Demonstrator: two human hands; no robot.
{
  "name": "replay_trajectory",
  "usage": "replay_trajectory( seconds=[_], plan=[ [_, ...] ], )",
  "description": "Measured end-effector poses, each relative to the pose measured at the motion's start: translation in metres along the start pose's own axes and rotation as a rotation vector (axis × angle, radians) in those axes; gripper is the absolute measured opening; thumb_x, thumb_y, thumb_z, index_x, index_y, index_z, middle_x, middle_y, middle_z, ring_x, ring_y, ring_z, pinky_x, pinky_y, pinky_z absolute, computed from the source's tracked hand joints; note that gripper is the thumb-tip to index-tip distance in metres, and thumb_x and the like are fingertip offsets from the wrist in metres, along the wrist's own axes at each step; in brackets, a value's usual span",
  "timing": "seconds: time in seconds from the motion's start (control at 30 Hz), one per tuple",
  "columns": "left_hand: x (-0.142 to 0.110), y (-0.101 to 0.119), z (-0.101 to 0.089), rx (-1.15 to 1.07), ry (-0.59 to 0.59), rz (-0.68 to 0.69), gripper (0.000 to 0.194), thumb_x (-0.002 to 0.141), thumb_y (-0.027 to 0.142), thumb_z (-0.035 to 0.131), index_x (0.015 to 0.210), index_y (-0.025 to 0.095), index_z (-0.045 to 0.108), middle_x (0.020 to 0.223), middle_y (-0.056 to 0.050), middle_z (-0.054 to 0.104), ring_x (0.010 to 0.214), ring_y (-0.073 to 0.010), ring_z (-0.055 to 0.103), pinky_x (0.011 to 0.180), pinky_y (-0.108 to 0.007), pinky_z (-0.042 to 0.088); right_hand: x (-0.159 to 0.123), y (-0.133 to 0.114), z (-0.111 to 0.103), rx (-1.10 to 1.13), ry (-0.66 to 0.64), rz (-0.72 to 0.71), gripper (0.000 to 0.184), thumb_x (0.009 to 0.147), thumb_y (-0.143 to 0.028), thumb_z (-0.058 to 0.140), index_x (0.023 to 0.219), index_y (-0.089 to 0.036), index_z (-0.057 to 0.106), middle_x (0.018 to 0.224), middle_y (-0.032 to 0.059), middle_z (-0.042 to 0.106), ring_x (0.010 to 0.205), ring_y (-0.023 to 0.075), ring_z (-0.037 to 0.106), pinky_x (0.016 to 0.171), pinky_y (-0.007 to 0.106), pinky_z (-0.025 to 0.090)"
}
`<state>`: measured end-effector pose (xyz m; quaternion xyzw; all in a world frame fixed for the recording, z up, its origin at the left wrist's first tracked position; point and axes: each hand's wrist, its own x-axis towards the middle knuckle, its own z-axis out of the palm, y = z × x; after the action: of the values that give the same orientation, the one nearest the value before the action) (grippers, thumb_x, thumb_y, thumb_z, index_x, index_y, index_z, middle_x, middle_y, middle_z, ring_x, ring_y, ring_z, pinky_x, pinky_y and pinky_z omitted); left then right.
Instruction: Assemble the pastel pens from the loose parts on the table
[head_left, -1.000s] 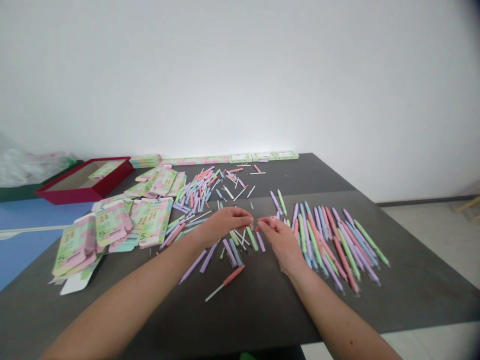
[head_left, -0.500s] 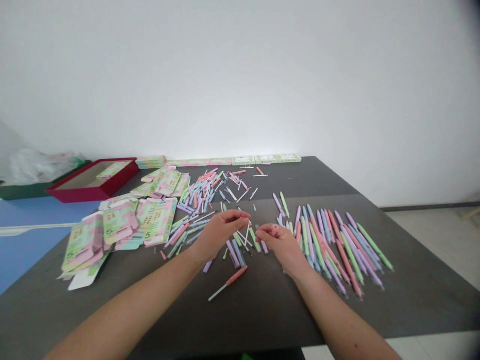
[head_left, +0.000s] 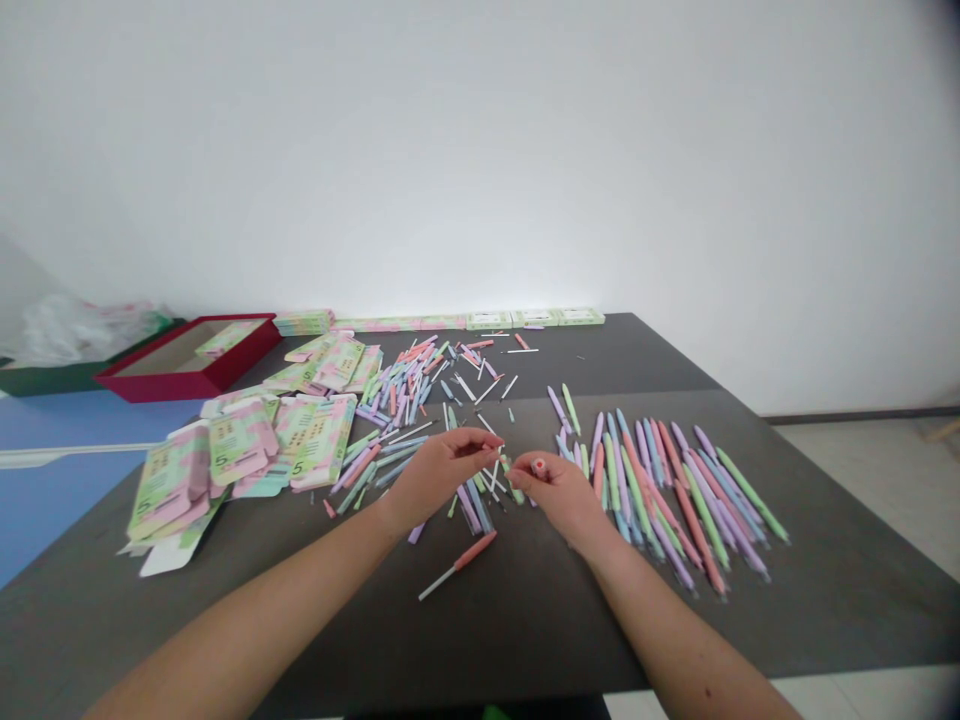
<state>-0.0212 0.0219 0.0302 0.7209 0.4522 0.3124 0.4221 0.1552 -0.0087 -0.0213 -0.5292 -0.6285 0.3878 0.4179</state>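
My left hand (head_left: 437, 470) hovers over a scatter of loose pen parts (head_left: 420, 400) in pastel colours, its fingers pinched together at the tips on something too small to make out. My right hand (head_left: 559, 492) is closed around a short pink pen piece (head_left: 538, 466) whose end points up at me. The two hands nearly touch at the fingertips. A pink barrel with a white refill (head_left: 457, 564) lies on the dark table (head_left: 525, 620) just in front of them.
A row of assembled pastel pens (head_left: 675, 485) lies to the right. Flat green-and-pink cartons (head_left: 247, 445) are piled at the left, with a red tray (head_left: 187, 357) behind them. More cartons (head_left: 525, 319) line the far edge by the white wall.
Both hands have drawn slightly nearer to me and closer together. The pink piece in my right hand has turned so that its end faces up.
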Motion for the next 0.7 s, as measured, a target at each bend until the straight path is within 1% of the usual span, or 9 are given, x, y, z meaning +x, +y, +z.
replay_trajectory(
  seconds=[0.13,0.27,0.4,0.5,0.6,0.7],
  plan=[
    [0.001,0.000,-0.001,0.040,0.004,0.020,0.029,0.077,0.039,0.056,0.094,0.018,0.066,0.088,-0.002,0.069,0.080,-0.0157,0.061,0.074,-0.025,0.046,0.001,0.000,0.000,-0.087,0.001,-0.017,0.022,0.076,-0.037,0.054,0.066,-0.018,0.057,0.055,-0.0052,0.040,0.053,0.0102,0.035,0.049,0.021,0.027],
    [0.001,0.001,-0.001,0.099,-0.024,0.044,0.028,0.079,0.037,0.053,0.095,0.018,0.066,0.090,-0.002,0.069,0.083,-0.0159,0.062,0.076,-0.025,0.046,0.001,0.002,0.001,-0.151,0.015,-0.025,0.023,0.076,-0.038,0.054,0.066,-0.018,0.059,0.054,-0.0049,0.043,0.053,0.0105,0.039,0.049,0.021,0.028],
    [0.002,0.001,-0.004,0.234,-0.046,0.088,0.024,0.079,0.032,0.054,0.093,0.019,0.068,0.089,-0.002,0.069,0.081,-0.0158,0.061,0.073,-0.024,0.045,0.001,0.001,0.001,-0.247,0.055,-0.058,0.023,0.076,-0.038,0.055,0.067,-0.018,0.061,0.057,-0.0035,0.049,0.055,0.0117,0.044,0.052,0.022,0.029],
    [0.003,-0.001,-0.004,0.310,-0.079,0.108,0.023,0.079,0.031,0.053,0.094,0.021,0.068,0.092,-0.003,0.069,0.083,-0.0164,0.061,0.074,-0.025,0.045,0.000,-0.001,0.002,-0.297,0.065,-0.083,0.023,0.077,-0.037,0.055,0.065,-0.018,0.060,0.056,-0.0033,0.049,0.055,0.0119,0.045,0.052,0.023,0.028],
    [0.002,-0.005,-0.001,0.297,-0.086,0.137,0.028,0.083,0.035,0.048,0.099,0.021,0.067,0.094,-0.003,0.069,0.088,-0.0171,0.061,0.086,-0.028,0.043,0.000,-0.002,0.001,-0.229,0.048,-0.059,0.025,0.078,-0.038,0.053,0.064,-0.018,0.058,0.055,-0.0042,0.045,0.054,0.0113,0.041,0.051,0.023,0.026],
    [0.000,-0.008,0.006,0.260,-0.086,0.222,0.033,0.089,0.033,0.039,0.106,0.022,0.064,0.099,-0.003,0.068,0.094,-0.0164,0.060,0.103,-0.035,0.030,0.000,-0.003,0.001,-0.141,0.030,-0.032,0.032,0.080,-0.043,0.051,0.061,-0.018,0.053,0.053,-0.0051,0.038,0.052,0.0107,0.035,0.049,0.023,0.023]
  ],
)
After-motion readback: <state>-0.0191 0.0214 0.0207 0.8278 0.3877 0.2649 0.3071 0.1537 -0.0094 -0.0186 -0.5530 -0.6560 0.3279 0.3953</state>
